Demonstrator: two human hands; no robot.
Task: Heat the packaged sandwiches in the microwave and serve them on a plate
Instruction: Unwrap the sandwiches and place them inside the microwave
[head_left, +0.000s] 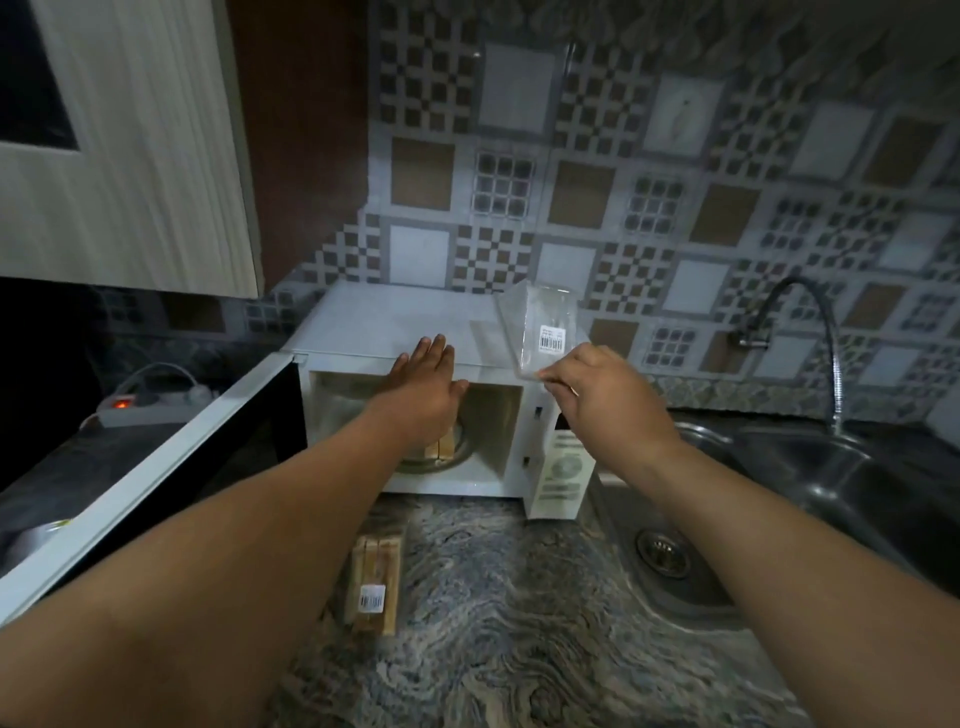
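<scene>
A white microwave (384, 322) stands on the counter with its door (156, 467) swung open to the left. Inside, on the glass turntable (467, 457), lies an unwrapped sandwich (441, 448), partly hidden by my left hand. My left hand (423, 387) reaches toward the microwave's opening with straight fingers, at the top edge of the cavity. My right hand (597, 389) pinches an empty clear wrapper (540, 325) with a barcode label, held up in front of the microwave's right side. A wrapped sandwich (374, 587) lies on the counter in front of the microwave.
A steel sink (831, 493) with a drain (662, 551) lies to the right, under a curved tap (810, 332). A power strip (145, 408) with a lit red switch sits at the back left. An upper cupboard (130, 145) hangs at the left. The marbled countertop (519, 623) spreads below.
</scene>
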